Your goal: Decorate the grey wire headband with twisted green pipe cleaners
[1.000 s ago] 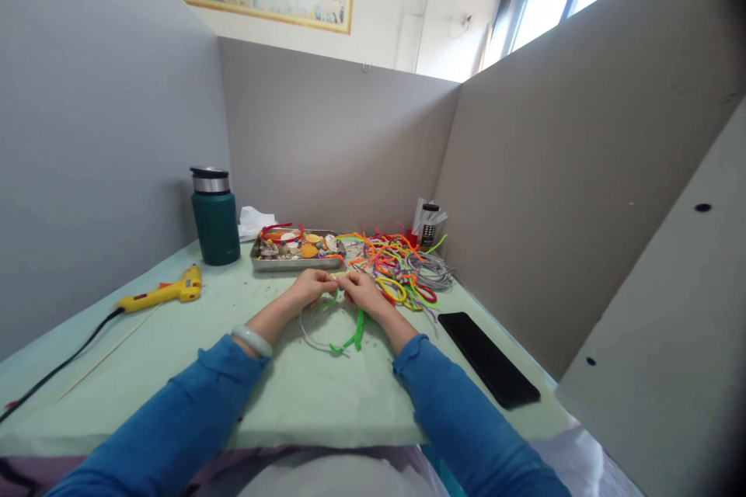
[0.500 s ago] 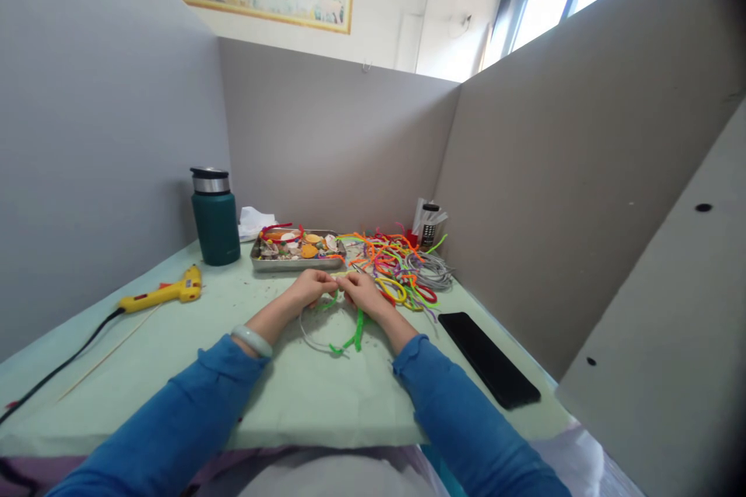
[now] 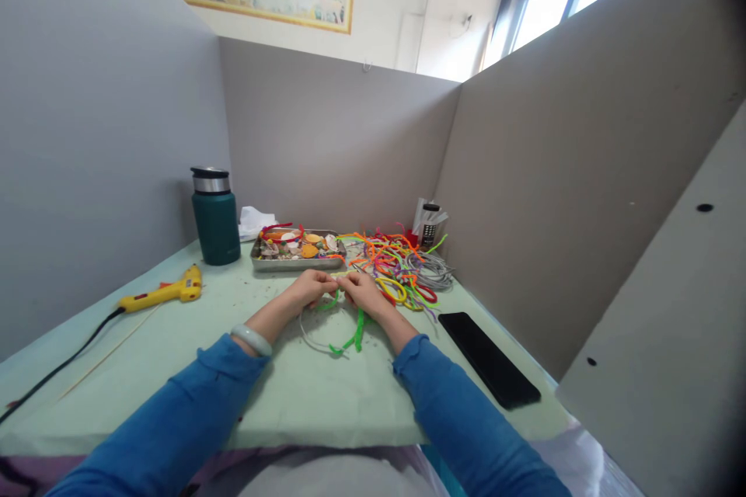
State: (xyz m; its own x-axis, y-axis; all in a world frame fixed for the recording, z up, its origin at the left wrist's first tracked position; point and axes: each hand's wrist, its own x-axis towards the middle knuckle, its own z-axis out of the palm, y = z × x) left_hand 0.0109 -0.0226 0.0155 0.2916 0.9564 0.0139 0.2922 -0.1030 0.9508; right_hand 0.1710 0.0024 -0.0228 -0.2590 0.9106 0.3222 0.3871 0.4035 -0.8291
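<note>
Both the left hand (image 3: 311, 289) and right hand (image 3: 362, 292) pinch a green-and-grey loop (image 3: 357, 335), fingertips close together, just below the frame's centre, near a metal tray (image 3: 297, 266).

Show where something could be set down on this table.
Two free patches: between the glue gun and left sleeve, and between that sleeve and the right sleeve, this side of the green pipe cleaner. Crowded: the back, with the metal tray and, right of it, heaped pipe cleaners.

Glare whitens the upper-right window (image 3: 548, 9), while the right corners darken.
</note>
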